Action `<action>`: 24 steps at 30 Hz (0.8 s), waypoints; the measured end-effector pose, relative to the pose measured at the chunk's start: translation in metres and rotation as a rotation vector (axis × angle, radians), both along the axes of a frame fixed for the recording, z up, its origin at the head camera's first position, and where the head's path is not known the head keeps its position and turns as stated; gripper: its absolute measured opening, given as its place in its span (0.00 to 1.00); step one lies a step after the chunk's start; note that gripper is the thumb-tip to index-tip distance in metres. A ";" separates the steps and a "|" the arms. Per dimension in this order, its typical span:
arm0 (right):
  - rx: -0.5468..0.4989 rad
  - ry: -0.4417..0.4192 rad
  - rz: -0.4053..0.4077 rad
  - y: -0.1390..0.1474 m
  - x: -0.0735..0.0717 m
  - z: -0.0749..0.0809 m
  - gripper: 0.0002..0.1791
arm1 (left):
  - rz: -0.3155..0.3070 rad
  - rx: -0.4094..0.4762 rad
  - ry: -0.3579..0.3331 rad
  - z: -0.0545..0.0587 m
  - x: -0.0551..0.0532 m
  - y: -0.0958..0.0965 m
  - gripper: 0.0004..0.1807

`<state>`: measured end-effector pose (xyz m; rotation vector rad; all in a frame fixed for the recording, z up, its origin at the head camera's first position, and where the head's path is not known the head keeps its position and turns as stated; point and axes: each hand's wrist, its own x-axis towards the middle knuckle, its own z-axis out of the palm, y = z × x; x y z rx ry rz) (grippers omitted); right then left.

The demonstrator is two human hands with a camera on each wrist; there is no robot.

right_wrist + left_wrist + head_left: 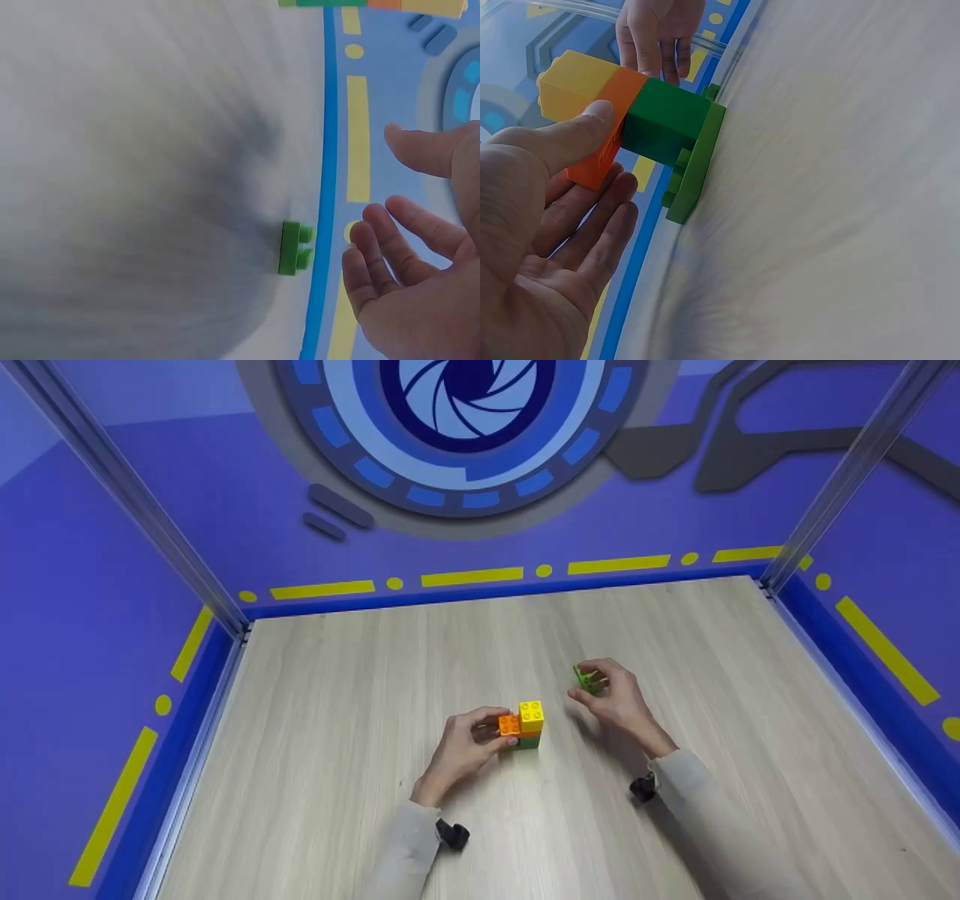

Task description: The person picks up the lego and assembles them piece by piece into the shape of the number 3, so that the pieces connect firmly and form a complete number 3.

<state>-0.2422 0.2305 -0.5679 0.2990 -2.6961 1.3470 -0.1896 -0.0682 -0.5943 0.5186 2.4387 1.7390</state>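
A small stack of toy building bricks stands on the table: a yellow brick point(531, 711) on top, an orange brick point(509, 725) jutting out left below it, then a dark green brick point(666, 120) on a flat light green brick point(697, 165). My left hand point(469, 742) grips the orange brick from the left, thumb on its near side and fingers on the far side. Over a second flat light green brick point(289, 247), farther right on the table, hovers my right hand point(616, 699). Its thumb and fingers are spread, with a gap between them and that brick in the right wrist view.
The pale wood table point(337, 697) is bounded by blue printed walls point(450, 555) at the back and both sides. Metal posts point(840, 480) rise at the back corners. Dark camera mounts point(452, 834) sit at both wrists, by light sleeves point(401, 847).
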 end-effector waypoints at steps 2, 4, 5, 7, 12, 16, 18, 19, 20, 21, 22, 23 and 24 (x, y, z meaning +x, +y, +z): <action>0.018 -0.020 -0.021 0.002 -0.004 0.000 0.27 | -0.002 0.010 -0.005 -0.001 0.000 0.000 0.24; 0.033 -0.043 -0.037 0.004 -0.008 0.000 0.27 | -0.002 0.018 -0.007 -0.001 0.001 0.000 0.25; 0.042 -0.054 -0.047 0.005 -0.010 -0.001 0.28 | -0.001 0.020 -0.008 -0.001 0.001 0.000 0.25; 0.057 -0.074 -0.073 0.006 -0.014 -0.002 0.28 | 0.003 0.025 -0.007 -0.002 0.001 0.001 0.25; 0.091 -0.132 -0.148 0.007 -0.022 -0.010 0.30 | 0.010 0.055 -0.039 -0.002 0.002 0.001 0.25; 0.120 -0.207 -0.188 0.006 -0.028 -0.015 0.33 | 0.007 0.080 -0.069 -0.004 0.002 0.001 0.25; 0.128 -0.231 -0.196 0.006 -0.029 -0.017 0.33 | 0.007 0.072 -0.068 -0.004 0.002 0.001 0.25; 0.133 -0.236 -0.198 0.006 -0.030 -0.018 0.33 | 0.007 0.066 -0.068 -0.004 0.001 0.001 0.25; 0.136 -0.240 -0.199 0.007 -0.031 -0.019 0.33 | 0.005 0.061 -0.067 -0.004 0.001 0.001 0.25; 0.135 -0.242 -0.200 0.007 -0.031 -0.020 0.33 | 0.003 0.057 -0.065 -0.004 0.000 0.001 0.25; 0.137 -0.239 -0.199 0.008 -0.032 -0.020 0.32 | 0.001 0.054 -0.064 -0.004 0.000 0.001 0.25; 0.139 -0.235 -0.199 0.009 -0.032 -0.021 0.31 | -0.001 0.050 -0.061 -0.004 -0.001 0.001 0.25; 0.140 -0.232 -0.197 0.009 -0.033 -0.021 0.30 | -0.002 0.047 -0.060 -0.004 -0.001 0.001 0.25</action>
